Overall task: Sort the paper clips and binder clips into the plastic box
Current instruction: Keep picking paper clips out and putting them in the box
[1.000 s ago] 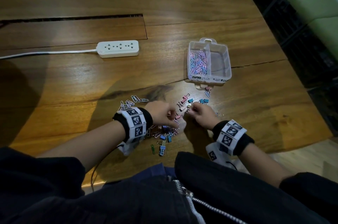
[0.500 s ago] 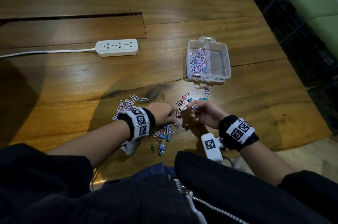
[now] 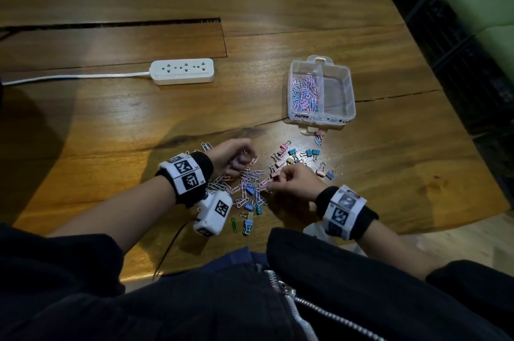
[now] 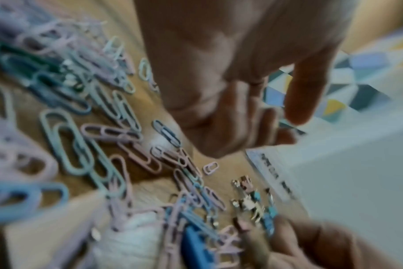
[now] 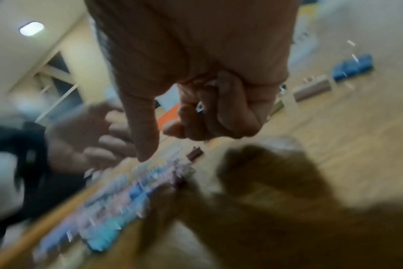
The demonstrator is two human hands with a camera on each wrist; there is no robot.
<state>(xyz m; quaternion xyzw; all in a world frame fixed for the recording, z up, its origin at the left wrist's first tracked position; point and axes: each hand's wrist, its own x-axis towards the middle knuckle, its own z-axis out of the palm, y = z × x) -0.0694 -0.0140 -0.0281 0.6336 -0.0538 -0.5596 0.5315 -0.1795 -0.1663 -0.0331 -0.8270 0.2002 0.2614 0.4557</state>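
The clear plastic box (image 3: pixel 345 82) stands far right; its left compartment holds pastel paper clips (image 3: pixel 304 93) and its right one looks bare. Loose paper clips (image 3: pixel 244 187) (image 4: pixel 76 145) lie in a heap between my hands. Small binder clips (image 3: pixel 292 154) are scattered beyond it. My left hand (image 3: pixel 236 157) (image 4: pixel 253 127) hovers over the heap's far left edge with fingers loosely curled, and nothing shows in it. My right hand (image 3: pixel 281 178) (image 5: pixel 196 118) curls round something with a metal glint, and its fingertips touch a pink binder clip (image 3: pixel 274 174).
A white power strip (image 3: pixel 182 71) with its cable lies at the far left. A blue binder clip (image 3: pixel 247 225) and a green paper clip (image 3: pixel 233 225) lie near the table's front edge. The table's right edge runs close behind the box.
My left hand has shifted away from me and uncovered the paper clip heap. My right hand has turned palm down and dropped to the heap's right edge.
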